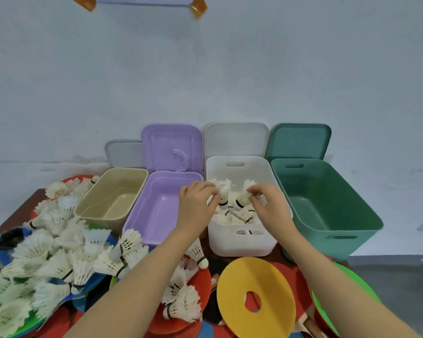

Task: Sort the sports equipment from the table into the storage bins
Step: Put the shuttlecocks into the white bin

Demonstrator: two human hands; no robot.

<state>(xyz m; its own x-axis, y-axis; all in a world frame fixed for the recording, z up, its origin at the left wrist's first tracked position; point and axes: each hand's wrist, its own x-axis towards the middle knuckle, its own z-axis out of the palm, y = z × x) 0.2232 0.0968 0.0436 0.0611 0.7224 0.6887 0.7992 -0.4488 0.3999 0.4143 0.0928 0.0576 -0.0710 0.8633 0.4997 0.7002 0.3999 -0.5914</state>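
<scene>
Two hands, left hand and right hand, grip white shuttlecocks with curled fingers above the white bin.

Both bare forearms are stretched forward and drawn in toward each other. The left hand is held knuckles up, its fingers curled downward in a pinch. The right hand is held close beside it, fingers likewise bent and gathered at the tips, wrist slightly raised.
</scene>
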